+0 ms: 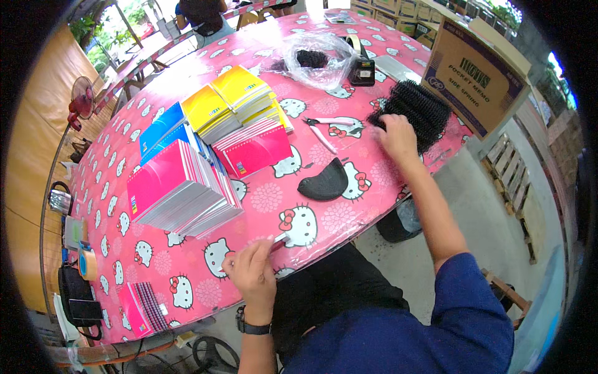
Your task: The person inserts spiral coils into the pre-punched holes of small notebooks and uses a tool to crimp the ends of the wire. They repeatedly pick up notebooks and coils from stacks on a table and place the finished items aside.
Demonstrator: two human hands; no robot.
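My left hand [250, 269], a dark watch on its wrist, is closed round a thin small tool [280, 240] with a pale metallic tip, close to the table's near edge. To the right, my right hand [397, 138] reaches onto a heap of black spiral binding coils [427, 112]; its fingers are curled on the coils at the heap's left side. White-handled cutting pliers [329, 122] lie open to the left of that heap. Between my hands rests a black half-round pad [324, 181]. Stacks of pink notebooks [165, 181], yellow notebooks [240, 87] and blue notebooks [163, 128] stand left of centre.
A few spiral-bound pink notebooks [146, 308] lie at the table's near left. Behind the pliers are a clear plastic bag [317, 62] with black coils and a tape dispenser [361, 68]. A cardboard box [473, 75] stands at right. Another person [205, 19] sits beyond the table.
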